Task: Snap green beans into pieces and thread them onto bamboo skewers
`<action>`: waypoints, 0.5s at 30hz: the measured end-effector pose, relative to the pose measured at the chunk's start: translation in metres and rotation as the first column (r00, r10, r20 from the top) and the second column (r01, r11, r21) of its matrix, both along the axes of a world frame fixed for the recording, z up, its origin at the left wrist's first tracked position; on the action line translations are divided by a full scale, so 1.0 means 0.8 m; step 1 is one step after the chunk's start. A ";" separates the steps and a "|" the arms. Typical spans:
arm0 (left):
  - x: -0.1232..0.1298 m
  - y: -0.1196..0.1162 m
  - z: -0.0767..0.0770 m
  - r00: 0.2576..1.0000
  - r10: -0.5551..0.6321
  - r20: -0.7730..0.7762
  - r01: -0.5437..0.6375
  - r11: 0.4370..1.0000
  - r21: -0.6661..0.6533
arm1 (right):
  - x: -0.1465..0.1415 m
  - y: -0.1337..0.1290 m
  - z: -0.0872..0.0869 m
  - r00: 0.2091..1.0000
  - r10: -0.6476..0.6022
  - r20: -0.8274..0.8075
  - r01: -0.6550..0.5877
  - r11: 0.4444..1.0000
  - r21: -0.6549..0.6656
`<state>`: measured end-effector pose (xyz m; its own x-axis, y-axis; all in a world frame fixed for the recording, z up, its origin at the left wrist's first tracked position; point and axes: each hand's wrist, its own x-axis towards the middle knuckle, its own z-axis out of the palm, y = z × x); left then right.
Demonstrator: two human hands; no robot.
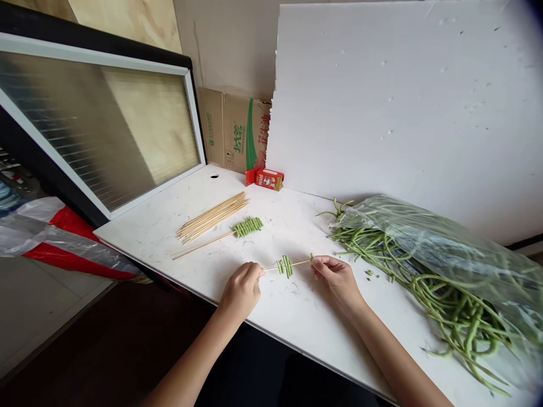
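Observation:
My left hand (242, 287) is closed around a thin bamboo skewer (300, 263) near the table's front edge. Several short green bean pieces (285, 265) sit crosswise on that skewer, between my two hands. At the skewer's far end, my right hand (335, 277) pinches a small piece of green bean (312, 256) at the tip. Behind my left hand lies a finished-looking row of bean pieces (248, 226) threaded tightly on another skewer (203, 245). A bundle of bare bamboo skewers (213, 217) rests just beyond it.
Long green beans (462, 311) spill from a clear plastic bag (445, 249) on the right of the white table (297, 215). Bean scraps (371, 274) lie nearby. A small red box (269, 179), a cardboard carton (233, 133) and a white board (403, 102) stand at the back.

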<state>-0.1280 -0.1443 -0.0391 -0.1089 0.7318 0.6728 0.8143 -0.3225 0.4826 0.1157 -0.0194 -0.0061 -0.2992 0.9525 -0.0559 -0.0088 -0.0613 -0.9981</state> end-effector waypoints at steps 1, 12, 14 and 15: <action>0.000 0.000 0.000 1.000 0.006 0.004 -0.006 1.000 -0.007 | -0.001 0.001 0.003 1.000 0.005 0.003 -0.005 1.000 -0.012; 0.000 0.003 -0.001 0.997 0.049 0.057 -0.049 0.999 -0.013 | -0.017 0.021 0.016 0.998 0.065 -0.026 -0.068 0.991 -0.112; 0.001 0.003 0.001 0.996 0.067 0.062 -0.067 0.998 -0.015 | -0.023 0.026 0.018 0.996 0.087 -0.022 -0.088 0.992 -0.090; 0.001 0.004 0.001 0.995 0.076 0.061 -0.075 0.997 -0.016 | -0.025 0.029 0.019 0.995 0.095 -0.018 -0.096 0.992 -0.079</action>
<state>-0.1271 -0.1415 -0.0382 -0.2051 0.7292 0.6528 0.8050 -0.2537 0.5363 0.0954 0.0034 0.0094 -0.3898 0.9123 -0.1251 -0.0133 -0.1415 -0.9899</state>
